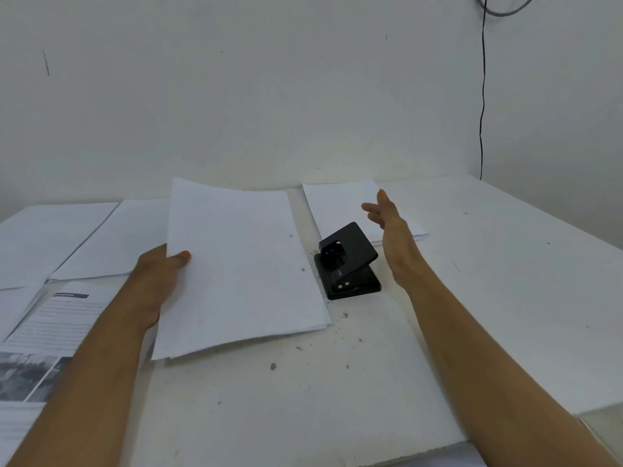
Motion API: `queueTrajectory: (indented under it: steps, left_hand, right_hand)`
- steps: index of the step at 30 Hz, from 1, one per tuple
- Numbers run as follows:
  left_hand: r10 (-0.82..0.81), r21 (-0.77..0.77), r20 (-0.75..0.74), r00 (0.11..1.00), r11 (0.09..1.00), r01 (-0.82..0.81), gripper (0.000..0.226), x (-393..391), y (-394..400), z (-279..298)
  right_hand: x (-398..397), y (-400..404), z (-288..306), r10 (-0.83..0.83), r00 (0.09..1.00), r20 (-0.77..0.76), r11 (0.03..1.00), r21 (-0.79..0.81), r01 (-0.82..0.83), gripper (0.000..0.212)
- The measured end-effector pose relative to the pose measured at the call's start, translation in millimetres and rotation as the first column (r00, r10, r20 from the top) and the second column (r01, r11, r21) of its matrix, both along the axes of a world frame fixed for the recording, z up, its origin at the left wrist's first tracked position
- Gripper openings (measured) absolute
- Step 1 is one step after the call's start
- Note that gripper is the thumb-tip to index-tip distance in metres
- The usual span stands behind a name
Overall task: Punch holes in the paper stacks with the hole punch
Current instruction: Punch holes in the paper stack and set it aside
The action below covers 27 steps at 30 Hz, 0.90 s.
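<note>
White paper stack [236, 264] gripped at its left edge by left fingers [180, 257]; right fingers [374, 210] spread, empty.

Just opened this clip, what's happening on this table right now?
A person is working through paper with a hole punch. The left hand holds a white paper stack by its left edge, thumb on top; two small holes show near its right edge. The black hole punch sits on the table beside it, untouched. The right hand hovers open above the punch, near another paper stack behind it.
</note>
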<state>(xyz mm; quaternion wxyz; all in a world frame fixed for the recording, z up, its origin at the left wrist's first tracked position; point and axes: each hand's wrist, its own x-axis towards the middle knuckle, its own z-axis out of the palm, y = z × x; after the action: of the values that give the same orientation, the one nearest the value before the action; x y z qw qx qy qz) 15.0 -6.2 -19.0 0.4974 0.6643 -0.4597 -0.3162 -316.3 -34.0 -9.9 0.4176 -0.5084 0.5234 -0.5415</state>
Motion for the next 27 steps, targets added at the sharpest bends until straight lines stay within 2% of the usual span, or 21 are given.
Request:
queueTrajectory:
  steps: [6, 9, 16, 22, 27]
  left_hand:
    - [0.072, -0.016, -0.089, 0.993, 0.997, -0.074, 0.039, -5.7, -6.4, 1.0]
    - [0.064, -0.006, -0.101, 0.993, 0.998, -0.065, 0.04, -10.1, -12.5, 7.7]
    - [0.036, -0.041, -0.095, 0.995, 0.998, -0.04, 0.039, -7.2, -33.9, 39.6]
    - [0.018, -0.092, -0.118, 0.993, 0.995, -0.029, 0.038, -29.1, -61.3, 61.8]
    - [-0.054, -0.088, -0.15, 0.987, 0.995, 0.041, 0.037, -69.3, -89.9, 63.9]
  right_hand:
    - [3.3, -4.3, -9.5, 0.015, 0.993, -0.114, 0.991, 0.131, 0.0, 0.08]
    - [1.8, -5.2, -10.6, 0.009, 0.993, -0.116, 0.987, 0.16, 0.01, 0.084]
    - [-2.3, -9.0, -4.2, 0.08, 0.994, -0.071, 0.975, 0.213, -0.063, 0.047]
    - [-4.2, -20.5, 13.2, 0.071, 0.997, -0.005, 0.98, 0.186, -0.068, 0.041]
    - [-9.4, -33.2, 20.5, 0.135, 0.985, 0.108, 0.969, 0.191, -0.154, 0.032]
